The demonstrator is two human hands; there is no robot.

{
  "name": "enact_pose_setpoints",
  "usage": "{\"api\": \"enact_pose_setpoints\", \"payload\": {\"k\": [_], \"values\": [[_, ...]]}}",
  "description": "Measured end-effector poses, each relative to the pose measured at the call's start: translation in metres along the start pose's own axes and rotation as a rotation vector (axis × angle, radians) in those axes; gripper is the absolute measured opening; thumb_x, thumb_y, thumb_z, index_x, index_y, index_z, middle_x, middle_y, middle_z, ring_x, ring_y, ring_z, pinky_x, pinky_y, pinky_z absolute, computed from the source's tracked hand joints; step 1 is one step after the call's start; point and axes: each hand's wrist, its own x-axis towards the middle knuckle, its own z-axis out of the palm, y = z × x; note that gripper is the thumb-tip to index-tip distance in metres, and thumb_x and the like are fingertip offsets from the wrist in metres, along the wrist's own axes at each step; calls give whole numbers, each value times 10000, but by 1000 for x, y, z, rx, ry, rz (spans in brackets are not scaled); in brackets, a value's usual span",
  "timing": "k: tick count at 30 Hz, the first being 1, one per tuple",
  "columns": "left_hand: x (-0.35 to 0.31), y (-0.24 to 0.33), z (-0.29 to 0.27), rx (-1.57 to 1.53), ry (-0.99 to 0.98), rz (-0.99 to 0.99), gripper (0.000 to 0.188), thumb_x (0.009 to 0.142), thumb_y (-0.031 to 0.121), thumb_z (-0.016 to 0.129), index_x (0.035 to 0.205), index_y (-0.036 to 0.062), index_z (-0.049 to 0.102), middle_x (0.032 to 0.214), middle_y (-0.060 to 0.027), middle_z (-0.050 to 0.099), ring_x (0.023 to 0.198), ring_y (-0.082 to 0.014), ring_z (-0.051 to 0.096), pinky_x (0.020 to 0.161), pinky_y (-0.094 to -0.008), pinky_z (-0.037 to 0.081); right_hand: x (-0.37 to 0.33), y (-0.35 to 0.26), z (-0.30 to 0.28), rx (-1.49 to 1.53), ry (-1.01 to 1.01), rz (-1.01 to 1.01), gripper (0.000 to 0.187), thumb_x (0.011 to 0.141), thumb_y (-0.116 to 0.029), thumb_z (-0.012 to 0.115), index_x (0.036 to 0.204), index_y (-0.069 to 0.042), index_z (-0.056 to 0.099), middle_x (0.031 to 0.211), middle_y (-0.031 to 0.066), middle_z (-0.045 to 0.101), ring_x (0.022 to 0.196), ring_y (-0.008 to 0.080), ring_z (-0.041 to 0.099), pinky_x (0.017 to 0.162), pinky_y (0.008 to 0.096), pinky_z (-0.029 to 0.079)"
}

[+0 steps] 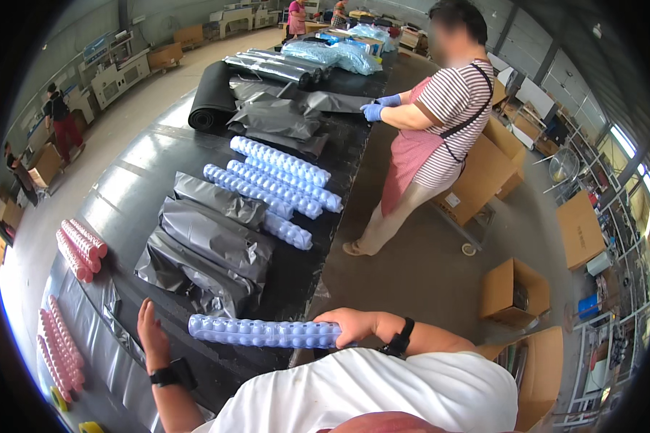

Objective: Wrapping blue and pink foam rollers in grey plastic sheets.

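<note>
A blue bumpy roll [256, 332], its surface covered in rounded knobs, lies level across the near edge of the black-topped table. Its right end is gripped by my right hand [347, 325]. My left hand [152, 335] is raised a little beyond the roll's left end, apart from it, fingers stretched out and holding nothing. Just past the roll sits a stack of dark grey plastic bags [213, 242]. Several more blue bumpy rolls [274, 180] lie side by side farther up the table.
Pink bumpy rolls [79, 249] lie along the table's left side. A co-worker [440, 123] in blue gloves handles grey plastic sheeting [336, 102] at the right edge. Cardboard boxes [515, 292] stand on the floor to the right. A thick black roll [213, 97] rests farther back.
</note>
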Motion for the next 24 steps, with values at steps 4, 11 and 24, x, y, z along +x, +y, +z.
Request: {"api": "enact_pose_setpoints", "payload": {"k": [4,11,24], "values": [[-65,-73,-73,-329,88,-483,506,856,69,616,1347,12,512,1368,-123,539,1212,-253,536,947,-364,456,27,3,18,-229,-59,78,777,624,-135,745,1354,-34,497,1173,154,639,1079,291,620,925,366,489],[-203,-60,-75,791,-83,-28,771,742,178,728,1415,-14,405,1557,-184,307,1444,-376,269,1152,-467,263,38,8,41,-707,-14,121,746,665,-314,761,1303,-41,487,1136,168,641,1067,332,625,884,412,516],[-188,-17,-14,902,-254,-449,749,939,442,489,1508,3,279,1626,-115,152,1507,-289,92,1205,-456,92,47,17,92,-413,232,52,675,651,-331,788,1202,-5,572,1055,194,674,987,338,655,866,393,508]]}}
